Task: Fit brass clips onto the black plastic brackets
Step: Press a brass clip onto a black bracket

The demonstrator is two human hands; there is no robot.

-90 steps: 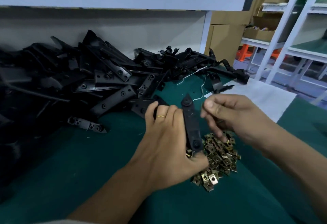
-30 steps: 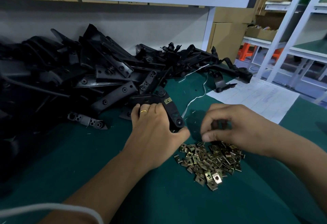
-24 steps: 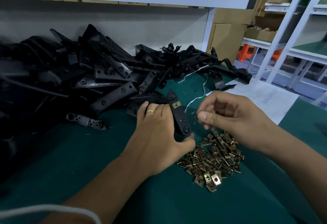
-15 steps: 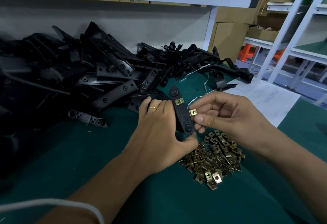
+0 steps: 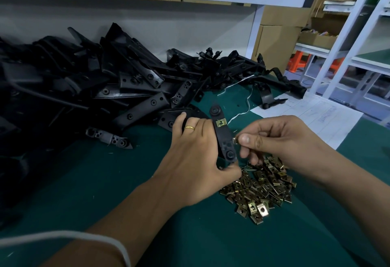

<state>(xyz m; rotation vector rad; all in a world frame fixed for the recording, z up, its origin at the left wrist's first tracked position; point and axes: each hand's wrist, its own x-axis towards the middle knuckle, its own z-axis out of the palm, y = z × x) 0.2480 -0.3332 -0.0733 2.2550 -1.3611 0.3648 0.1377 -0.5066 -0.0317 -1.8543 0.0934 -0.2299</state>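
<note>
My left hand (image 5: 196, 161) grips a long black plastic bracket (image 5: 223, 138), held upright above the green mat. One brass clip (image 5: 221, 122) sits fitted on the bracket's upper part. My right hand (image 5: 280, 140) pinches a second brass clip (image 5: 234, 140) between thumb and forefinger, touching the bracket's right edge near its lower end. A heap of loose brass clips (image 5: 261, 190) lies on the mat just below my right hand.
A big pile of black brackets (image 5: 105, 89) fills the left and back of the green bench (image 5: 190, 235). A single small bracket (image 5: 109, 138) lies apart at the left. White paper (image 5: 316, 117) lies at the right. Shelving and cardboard boxes stand behind.
My right hand picked a clip from the heap, lifted it and brought it to the bracket's right edge. The left hand raised and turned the bracket more upright.
</note>
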